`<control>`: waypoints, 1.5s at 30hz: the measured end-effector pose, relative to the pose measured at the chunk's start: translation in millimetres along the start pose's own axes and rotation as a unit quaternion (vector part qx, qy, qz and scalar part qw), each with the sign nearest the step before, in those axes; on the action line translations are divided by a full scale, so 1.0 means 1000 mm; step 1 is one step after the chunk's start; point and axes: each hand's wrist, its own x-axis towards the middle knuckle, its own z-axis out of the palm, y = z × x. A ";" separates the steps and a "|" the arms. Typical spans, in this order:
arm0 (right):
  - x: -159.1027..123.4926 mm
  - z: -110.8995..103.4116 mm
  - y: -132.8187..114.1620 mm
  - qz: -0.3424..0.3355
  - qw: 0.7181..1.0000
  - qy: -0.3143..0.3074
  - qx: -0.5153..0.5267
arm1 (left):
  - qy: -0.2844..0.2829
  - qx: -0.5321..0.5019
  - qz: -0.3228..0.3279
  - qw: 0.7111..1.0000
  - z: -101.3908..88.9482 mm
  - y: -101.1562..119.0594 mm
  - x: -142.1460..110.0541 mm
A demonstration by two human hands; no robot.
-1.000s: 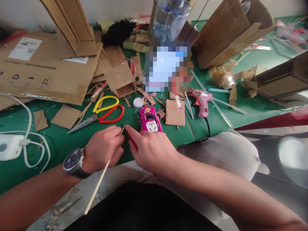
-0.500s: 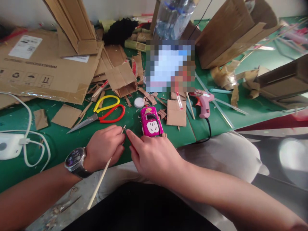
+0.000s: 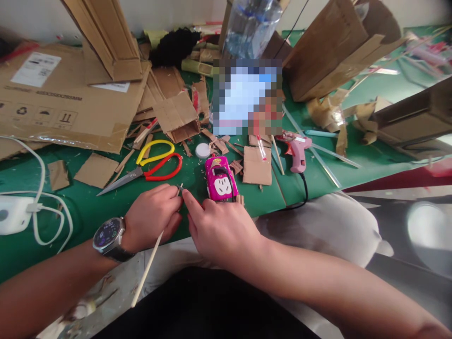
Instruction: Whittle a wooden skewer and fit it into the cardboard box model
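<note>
1 thin stick (image 3: pixel 147 269) gripped in the fingers of your left hand (image 3: pixel 154 214)! Your right hand (image 3: pixel 226 230) has fingers wrapped around a mostly hidden blade (image 3: pixel 181 189), at the stick's far end.

Round silver watch (image 3: pixel 109 234) (black strap (image 3: pixel 122 253)), black garment (image 3: pixel 212 306).

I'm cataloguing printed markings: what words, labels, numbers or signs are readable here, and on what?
Flat cardboard: printed line ending "MM"; its digits are too blurred to trust.
Same cardboard: recycling, umbrella and two-up-arrows signs; captions unreadable.
White label on it: too small to read.
Watch: display too blurred.
Scissors: blade mark too small.
</note>
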 end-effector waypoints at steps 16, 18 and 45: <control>0.009 0.003 0.007 0.023 0.999 -0.040 0.013 | 0.010 -0.032 0.010 0.999 -0.002 0.003 -0.001; 0.009 0.001 0.010 0.031 0.998 -0.044 0.029 | 0.014 -0.034 0.006 0.999 -0.003 0.002 0.000; 0.002 -0.008 0.003 0.023 0.998 -0.065 -0.006 | -0.004 -0.004 0.003 1.000 0.002 0.001 0.001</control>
